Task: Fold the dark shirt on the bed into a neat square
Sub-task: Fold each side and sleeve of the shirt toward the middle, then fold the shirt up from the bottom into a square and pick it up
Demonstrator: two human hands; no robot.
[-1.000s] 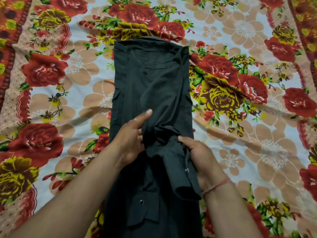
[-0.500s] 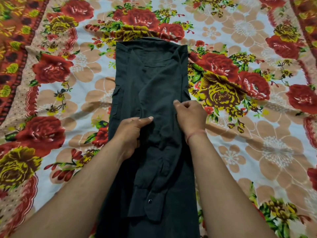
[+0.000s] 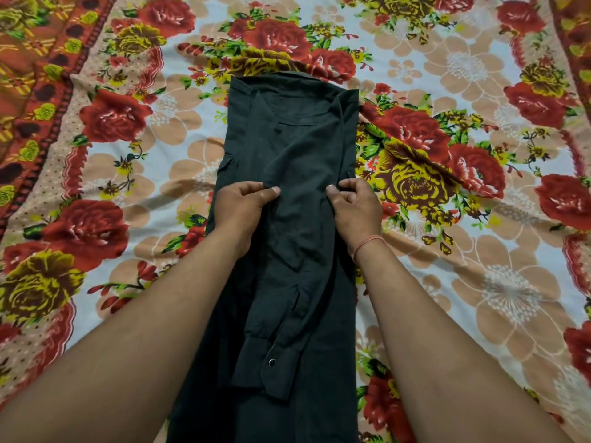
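The dark shirt (image 3: 294,148) lies on the bed as a long narrow strip, both sides folded in, collar end far from me. A sleeve runs down its middle, and the cuff with a snap button (image 3: 271,362) rests near the bottom. My left hand (image 3: 243,206) presses on the left part of the strip at mid-length, fingers curled and thumb pinching cloth. My right hand (image 3: 355,206) sits at the right edge at the same height, fingers curled onto the fabric. A red thread circles my right wrist.
The bed carries a floral bedsheet (image 3: 479,251) with red and yellow roses on a pale ground, spread wide on both sides of the shirt. A red patterned border (image 3: 38,75) runs along the far left.
My right hand let the sleeve cuff fall flat and moved up to the right edge at mid-length. My left hand shifted slightly up. The sleeve now lies straighter down the middle.
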